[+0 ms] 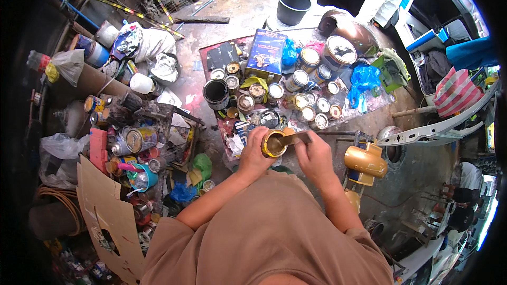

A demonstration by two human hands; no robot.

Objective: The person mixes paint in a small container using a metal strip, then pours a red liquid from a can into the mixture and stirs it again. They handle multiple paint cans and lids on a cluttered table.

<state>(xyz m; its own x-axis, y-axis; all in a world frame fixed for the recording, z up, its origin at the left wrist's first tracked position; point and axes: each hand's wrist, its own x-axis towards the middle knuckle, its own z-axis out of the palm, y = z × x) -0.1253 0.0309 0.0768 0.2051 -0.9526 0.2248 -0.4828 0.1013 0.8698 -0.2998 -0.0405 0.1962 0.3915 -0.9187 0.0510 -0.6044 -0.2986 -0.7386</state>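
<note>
Brown shirt fabric (259,221) lies nearest the camera; beyond it a small yellow can (268,151) is held in front of the body, just on the near side of the cluttered cans (257,91). The left hand (253,150) wraps the can's side, while the right hand (316,155) grips a flat tool (294,139) whose end reaches over the can's mouth. Working well here probably means keeping the can level and firmly braced, moving the blade slowly, and wiping it against the inner lip. The can looks used, smeared brown inside; its fill level is unclear.
</note>
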